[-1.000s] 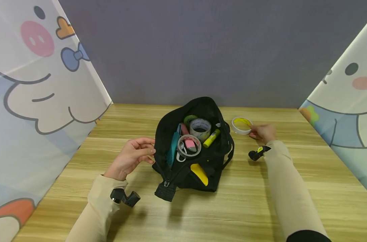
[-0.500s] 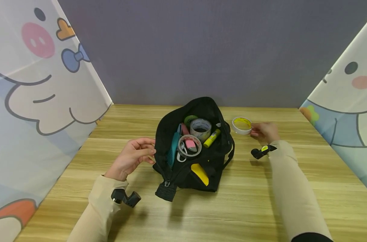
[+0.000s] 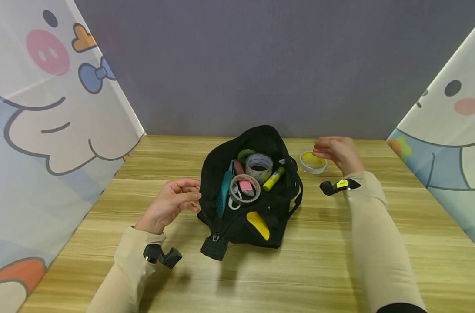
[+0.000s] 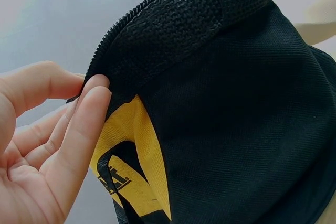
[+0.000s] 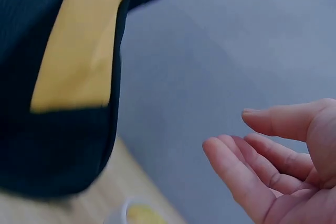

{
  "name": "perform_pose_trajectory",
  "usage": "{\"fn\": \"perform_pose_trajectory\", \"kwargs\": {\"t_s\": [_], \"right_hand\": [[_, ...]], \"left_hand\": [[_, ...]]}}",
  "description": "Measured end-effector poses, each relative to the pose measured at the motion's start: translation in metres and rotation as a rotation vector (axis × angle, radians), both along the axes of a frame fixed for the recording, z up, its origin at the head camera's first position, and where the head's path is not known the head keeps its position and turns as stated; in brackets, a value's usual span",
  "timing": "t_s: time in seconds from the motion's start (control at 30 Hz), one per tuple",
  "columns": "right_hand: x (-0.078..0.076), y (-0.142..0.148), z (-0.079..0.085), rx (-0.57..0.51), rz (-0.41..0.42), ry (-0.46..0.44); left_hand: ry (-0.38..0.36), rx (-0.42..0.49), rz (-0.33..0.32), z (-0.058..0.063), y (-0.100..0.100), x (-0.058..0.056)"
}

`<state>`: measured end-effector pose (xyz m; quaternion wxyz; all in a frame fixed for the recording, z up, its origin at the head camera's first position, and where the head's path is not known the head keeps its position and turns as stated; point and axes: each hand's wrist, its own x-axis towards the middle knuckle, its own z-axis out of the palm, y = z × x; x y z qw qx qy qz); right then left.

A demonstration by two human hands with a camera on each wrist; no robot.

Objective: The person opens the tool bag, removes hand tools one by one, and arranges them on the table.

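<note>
A black bag stands unzipped on the table, its mouth facing up. My left hand pinches its zippered edge between thumb and fingers. Inside lie a clear tape roll, a narrower tape roll, a teal item that looks like a utility knife, a yellow tube and a pink and grey piece. To the bag's right, a white tape roll with a yellow inside rests on the table. Just above and behind it hovers my right hand, fingers relaxed, holding nothing.
The wooden table ends at a grey panel at the back. Cartoon-printed walls stand on both sides. A strap loops off the bag's right side.
My right hand has let go of the white tape roll and lifted up and back from it. The roll stays in place, as do my left hand and the bag.
</note>
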<state>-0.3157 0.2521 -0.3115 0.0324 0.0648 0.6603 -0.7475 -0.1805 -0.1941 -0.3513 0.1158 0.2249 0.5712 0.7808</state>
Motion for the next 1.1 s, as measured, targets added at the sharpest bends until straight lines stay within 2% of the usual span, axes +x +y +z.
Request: {"fn": "perform_pose_trajectory", "kwargs": {"t_s": [0.4, 0.77, 0.93, 1.1], "right_hand": [[0.008, -0.052, 0.043, -0.006, 0.135, 0.122], [0.01, -0.109, 0.061, 0.019, 0.266, 0.208], [0.015, -0.138, 0.067, 0.088, 0.328, 0.232], [0.017, -0.16, 0.067, 0.249, 0.414, 0.231]], "left_hand": [[-0.007, -0.01, 0.012, 0.001, 0.001, 0.001], [-0.015, -0.012, 0.0, -0.001, 0.0, 0.001], [-0.01, -0.018, 0.0, -0.003, 0.0, 0.001], [-0.001, -0.022, 0.002, -0.002, 0.0, 0.001]]}}
